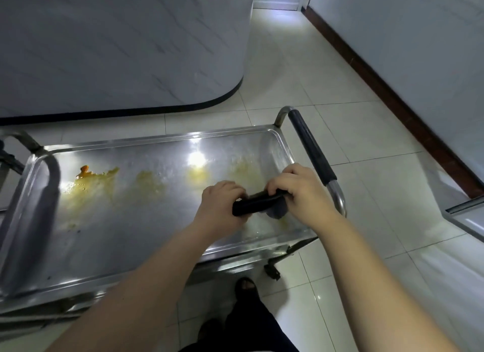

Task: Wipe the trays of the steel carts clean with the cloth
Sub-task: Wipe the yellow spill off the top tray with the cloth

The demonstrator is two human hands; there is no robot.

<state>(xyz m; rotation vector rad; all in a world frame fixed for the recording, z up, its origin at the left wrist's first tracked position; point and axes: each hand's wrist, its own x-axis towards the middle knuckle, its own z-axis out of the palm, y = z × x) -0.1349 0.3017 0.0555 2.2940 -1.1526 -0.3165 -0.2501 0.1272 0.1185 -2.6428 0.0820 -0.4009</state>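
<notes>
Both hands over right end of tray (pixel 146 236): left hand (pixel 222 202) and right hand (pixel 296 192) grip rolled dark cloth (pixel 258 201), seemingly folding or wringing. Next, likely: wipe orange smear (pixel 89 176) at tray's left end.

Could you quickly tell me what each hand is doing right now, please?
Left hand: fingers curled round one end of the dark rolled cloth.
Right hand: grips the cloth's other end.

Dark rolled cloth (pixel 258 201) above stained tray (pixel 136 210)
</notes>
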